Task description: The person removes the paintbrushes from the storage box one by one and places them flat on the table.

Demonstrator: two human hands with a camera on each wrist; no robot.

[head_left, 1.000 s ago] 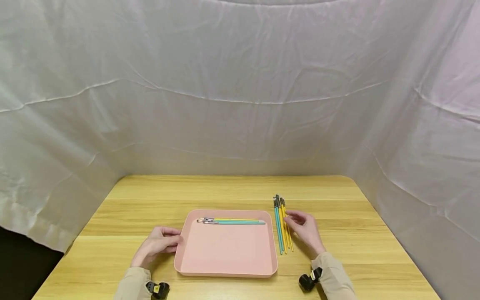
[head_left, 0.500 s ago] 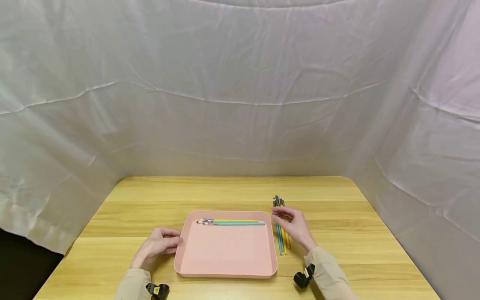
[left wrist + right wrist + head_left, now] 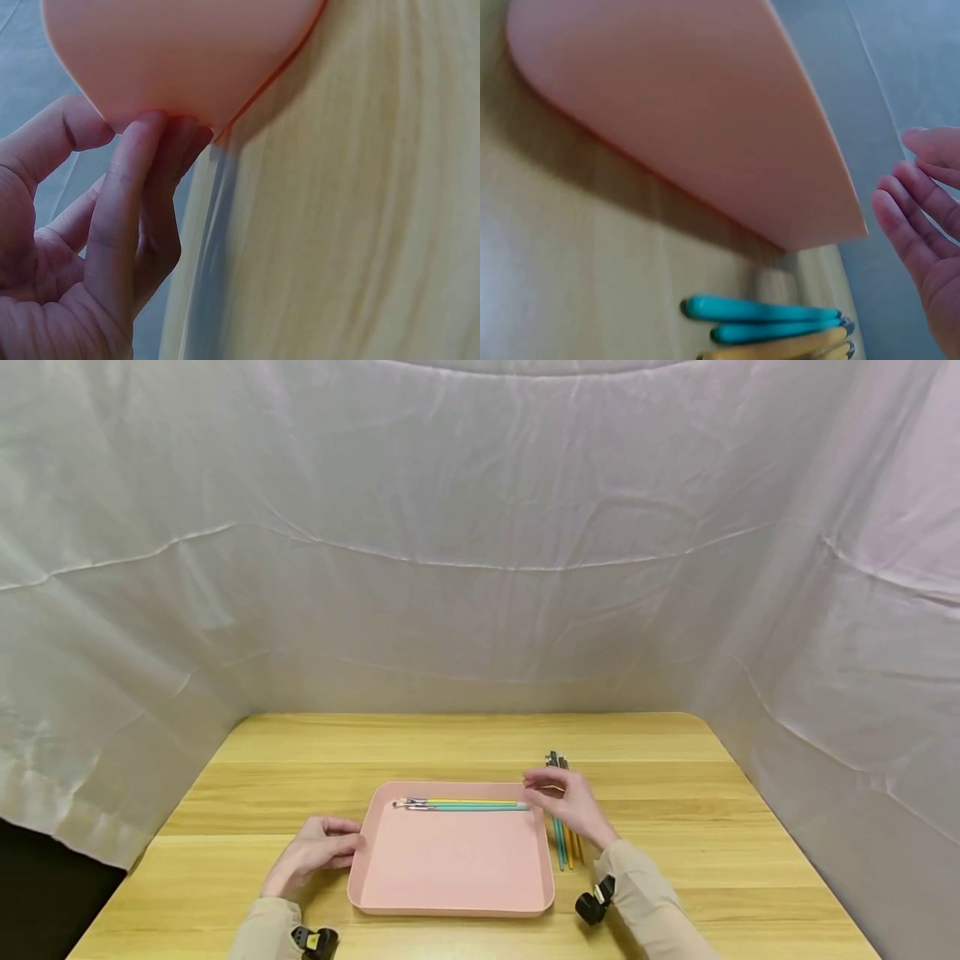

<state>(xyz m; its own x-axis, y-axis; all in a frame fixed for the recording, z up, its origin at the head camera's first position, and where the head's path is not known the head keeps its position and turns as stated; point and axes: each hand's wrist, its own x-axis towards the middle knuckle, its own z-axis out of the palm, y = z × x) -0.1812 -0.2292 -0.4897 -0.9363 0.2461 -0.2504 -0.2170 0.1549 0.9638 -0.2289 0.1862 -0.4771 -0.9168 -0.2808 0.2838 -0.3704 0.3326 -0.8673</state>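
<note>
The pink tray (image 3: pixel 450 868) lies on the table. My left hand (image 3: pixel 318 852) rests its fingertips against the outside of the tray's left wall, as the left wrist view also shows. My right hand (image 3: pixel 566 802) is raised over the tray's back right corner, fingers loosely bent, with nothing visible between them. Inside the tray, along its back side, lie a yellow and teal paintbrush group (image 3: pixel 468 806), bristles toward the left. Right of the tray, partly hidden under my right hand, lies a bundle of teal and yellow paintbrushes (image 3: pixel 561 847), with handle ends toward me.
A wood-grain table (image 3: pixel 660 752) carries everything. Grey-white cloth (image 3: pixel 480 610) hangs behind it and on both sides. A black wrist camera (image 3: pixel 592 906) sits on my right sleeve and another camera (image 3: pixel 318 941) on my left.
My right hand has moved left from the loose paintbrushes, across the bundle, to above the tray's back right corner. My left hand and the tray have stayed in place.
</note>
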